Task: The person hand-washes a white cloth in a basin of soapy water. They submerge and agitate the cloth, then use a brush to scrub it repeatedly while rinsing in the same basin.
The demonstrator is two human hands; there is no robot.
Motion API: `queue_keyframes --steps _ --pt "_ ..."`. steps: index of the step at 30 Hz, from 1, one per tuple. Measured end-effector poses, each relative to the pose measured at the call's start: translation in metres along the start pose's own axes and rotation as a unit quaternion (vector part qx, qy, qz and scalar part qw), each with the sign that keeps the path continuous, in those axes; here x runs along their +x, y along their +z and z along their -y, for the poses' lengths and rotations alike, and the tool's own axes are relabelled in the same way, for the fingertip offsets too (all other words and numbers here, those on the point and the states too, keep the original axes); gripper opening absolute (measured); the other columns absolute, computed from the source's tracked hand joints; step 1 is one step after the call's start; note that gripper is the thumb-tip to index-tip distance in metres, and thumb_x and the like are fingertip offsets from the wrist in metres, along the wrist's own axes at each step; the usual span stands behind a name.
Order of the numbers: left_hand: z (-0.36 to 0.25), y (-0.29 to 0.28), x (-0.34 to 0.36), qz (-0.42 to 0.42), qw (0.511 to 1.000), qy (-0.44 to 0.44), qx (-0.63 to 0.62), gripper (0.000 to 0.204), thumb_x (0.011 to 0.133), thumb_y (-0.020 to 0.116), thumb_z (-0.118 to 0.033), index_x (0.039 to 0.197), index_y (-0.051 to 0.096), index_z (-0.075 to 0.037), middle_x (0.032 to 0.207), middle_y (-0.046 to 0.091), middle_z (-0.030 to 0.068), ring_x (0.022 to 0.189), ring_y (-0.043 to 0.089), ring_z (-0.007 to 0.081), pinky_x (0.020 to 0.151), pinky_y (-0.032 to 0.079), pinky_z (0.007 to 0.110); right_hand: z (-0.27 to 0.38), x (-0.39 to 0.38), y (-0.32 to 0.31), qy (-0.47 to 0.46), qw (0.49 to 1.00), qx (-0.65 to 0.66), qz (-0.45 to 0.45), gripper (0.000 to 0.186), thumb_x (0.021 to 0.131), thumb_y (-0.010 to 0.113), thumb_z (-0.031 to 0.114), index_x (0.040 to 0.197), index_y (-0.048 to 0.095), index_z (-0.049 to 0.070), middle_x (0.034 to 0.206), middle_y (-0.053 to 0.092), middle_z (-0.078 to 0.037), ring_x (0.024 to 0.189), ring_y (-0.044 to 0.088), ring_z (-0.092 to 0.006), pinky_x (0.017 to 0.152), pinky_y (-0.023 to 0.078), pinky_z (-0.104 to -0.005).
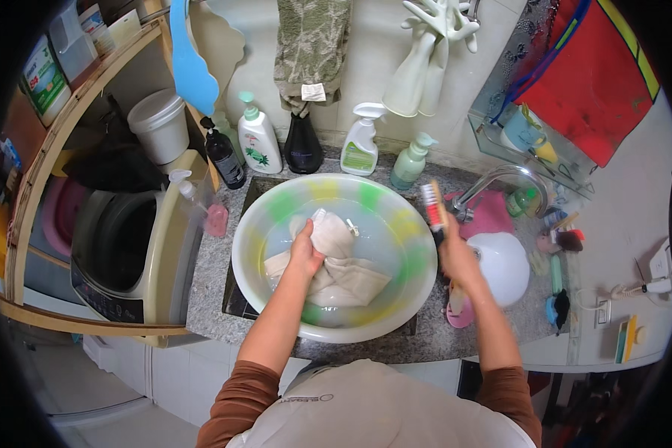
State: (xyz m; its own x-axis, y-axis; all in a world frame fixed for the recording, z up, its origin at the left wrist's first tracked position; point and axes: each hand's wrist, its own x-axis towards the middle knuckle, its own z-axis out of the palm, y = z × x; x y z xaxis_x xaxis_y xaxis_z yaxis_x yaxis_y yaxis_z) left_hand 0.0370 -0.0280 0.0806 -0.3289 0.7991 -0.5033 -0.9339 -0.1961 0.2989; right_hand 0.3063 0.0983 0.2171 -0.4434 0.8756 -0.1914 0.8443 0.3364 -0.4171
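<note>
In the head view, the left hand (305, 252) grasps a cream cloth (351, 280) in a white basin (248, 287) with green and yellow patches, which holds cloudy water and stands on the grey speckled worktop (209, 287). The right hand (458, 255) is closed around a scrubbing brush (434, 205) just beyond the basin's right rim.

The white pump bottle (260, 145) bears a green leaf picture, the spray bottle (360, 145) a green-and-white label with small print, and the dark pump bottle (224, 158) fine pale lettering. A white tag hangs on the olive towel (311, 52); dark lettering with a round emblem marks the pale apron (373, 411).

The brush's long axis runs away from the person, leaning slightly left, its red and white bristles facing left toward the basin. The cloth, gathered at the left hand, fans out toward the near right.
</note>
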Motion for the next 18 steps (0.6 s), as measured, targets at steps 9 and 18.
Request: queue_keyframes --steps 9,18 --pt "0.014 0.014 -0.002 -0.047 0.999 0.011 -0.011 0.040 0.095 0.032 -0.037 0.117 0.047 -0.007 0.110 0.056 0.0098 0.103 0.053 0.0258 0.093 0.040 0.042 0.118 0.009 0.151 -0.285 0.955 -0.073 -0.046 0.059 0.082 0.046 0.016 0.138 0.027 0.020 0.077 0.057 -0.020 0.061 0.059 -0.0351 0.053 0.048 -0.0442" --pt "0.003 -0.010 0.013 -0.130 0.989 0.072 0.009 0.039 0.095 0.034 -0.035 0.117 0.045 -0.004 0.107 0.054 0.0147 0.095 0.054 0.0287 0.086 0.046 0.043 0.125 -0.039 0.135 -0.306 0.950 -0.050 0.025 0.053 0.081 0.044 0.013 0.132 0.032 0.005 0.071 0.061 -0.019 0.061 0.061 -0.0318 0.051 0.047 -0.0446"
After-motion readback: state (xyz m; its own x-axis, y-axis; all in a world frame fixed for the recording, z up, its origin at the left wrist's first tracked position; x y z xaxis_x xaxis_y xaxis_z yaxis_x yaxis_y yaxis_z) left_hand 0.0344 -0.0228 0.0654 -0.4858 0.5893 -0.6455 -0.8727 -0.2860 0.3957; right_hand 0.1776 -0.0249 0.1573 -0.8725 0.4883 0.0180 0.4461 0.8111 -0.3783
